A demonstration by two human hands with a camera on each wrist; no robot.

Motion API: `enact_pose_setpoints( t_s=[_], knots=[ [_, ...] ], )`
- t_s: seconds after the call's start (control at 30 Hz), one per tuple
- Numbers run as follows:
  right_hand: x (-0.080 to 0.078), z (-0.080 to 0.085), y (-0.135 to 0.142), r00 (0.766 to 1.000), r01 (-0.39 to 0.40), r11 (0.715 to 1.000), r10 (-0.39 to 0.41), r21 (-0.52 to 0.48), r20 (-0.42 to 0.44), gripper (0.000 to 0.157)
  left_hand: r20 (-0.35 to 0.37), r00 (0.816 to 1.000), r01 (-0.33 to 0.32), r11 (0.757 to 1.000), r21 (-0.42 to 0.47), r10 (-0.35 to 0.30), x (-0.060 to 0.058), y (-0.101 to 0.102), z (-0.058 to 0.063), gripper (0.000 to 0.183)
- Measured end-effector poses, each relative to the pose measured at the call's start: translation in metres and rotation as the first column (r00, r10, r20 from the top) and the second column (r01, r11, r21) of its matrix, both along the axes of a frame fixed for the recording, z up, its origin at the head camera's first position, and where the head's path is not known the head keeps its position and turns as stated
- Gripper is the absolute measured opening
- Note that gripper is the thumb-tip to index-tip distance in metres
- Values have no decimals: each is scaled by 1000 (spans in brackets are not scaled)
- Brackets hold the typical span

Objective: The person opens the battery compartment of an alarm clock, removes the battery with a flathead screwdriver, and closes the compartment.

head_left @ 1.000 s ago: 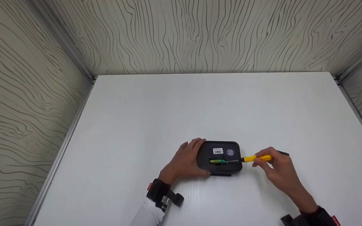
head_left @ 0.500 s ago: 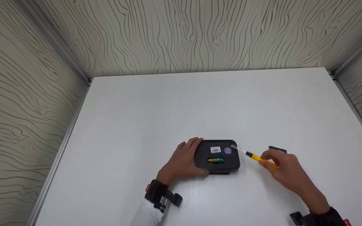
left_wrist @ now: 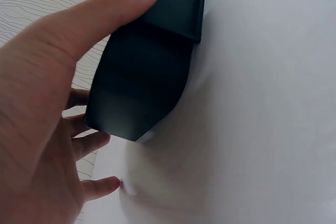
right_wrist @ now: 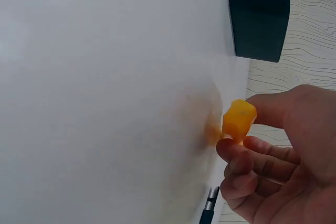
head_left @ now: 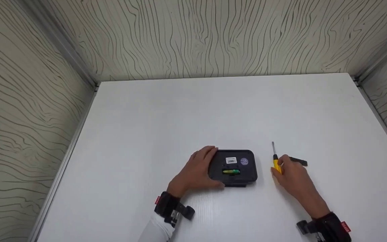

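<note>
My left hand grips the left end of a black rectangular device, thumb along its near edge, fingers over the far edge. Its upturned back has a barcode label, a round purple sticker and a green-yellow battery in a recess. To the right, my right hand pinches the yellow handle of a screwdriver, its metal tip pointing away from me, low over the table. In the right wrist view the handle shows end-on between thumb and fingers.
A small dark piece lies just beyond my right hand; the right wrist view shows metal prongs at its end. The white table is bounded by patterned panels at the back and sides.
The screwdriver has left the battery recess, moved right and swung from pointing left to pointing away. The left hand keeps its grip; the battery stays in the recess.
</note>
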State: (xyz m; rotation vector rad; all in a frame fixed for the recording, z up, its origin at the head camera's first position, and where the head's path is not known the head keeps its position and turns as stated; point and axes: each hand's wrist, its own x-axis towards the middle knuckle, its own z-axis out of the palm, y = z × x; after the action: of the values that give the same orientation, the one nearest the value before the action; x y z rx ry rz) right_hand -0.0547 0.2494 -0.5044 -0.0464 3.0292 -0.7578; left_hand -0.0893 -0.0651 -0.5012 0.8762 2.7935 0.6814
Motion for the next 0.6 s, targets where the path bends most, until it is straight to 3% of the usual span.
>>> enact_pose_setpoints(
  t_s=[0.07, 0.13, 0.2, 0.27, 0.33, 0.47, 0.6],
  knots=[
    [2, 2, 1, 1000, -7, 999, 7, 34, -4, 36, -61, 998, 35, 999, -14, -36, 2, 4, 4, 108],
    [4, 6, 6, 997, -11, 997, 16, 77, -72, 42, -127, 986, 106, 994, -34, -109, 4, 10, 10, 100],
    [3, 10, 14, 983, -8, 993, 30, 118, -179, 52, -182, 961, 198, 978, -69, -208, 7, 18, 16, 90],
    [-1, 13, 26, 955, 12, 986, 39, 169, -295, 63, -217, 929, 279, 952, -123, -300, 11, 26, 19, 78],
    [-6, 14, 38, 925, 35, 978, 47, 208, -377, 75, -237, 903, 320, 929, -185, -359, 15, 31, 20, 66],
    [-14, 14, 55, 906, 60, 967, 52, 249, -420, 85, -295, 872, 329, 914, -239, -391, 19, 37, 15, 48],
    [-14, 11, 61, 916, 55, 965, 54, 257, -398, 85, -361, 852, 340, 925, -168, -378, 19, 40, 13, 32]
  ],
)
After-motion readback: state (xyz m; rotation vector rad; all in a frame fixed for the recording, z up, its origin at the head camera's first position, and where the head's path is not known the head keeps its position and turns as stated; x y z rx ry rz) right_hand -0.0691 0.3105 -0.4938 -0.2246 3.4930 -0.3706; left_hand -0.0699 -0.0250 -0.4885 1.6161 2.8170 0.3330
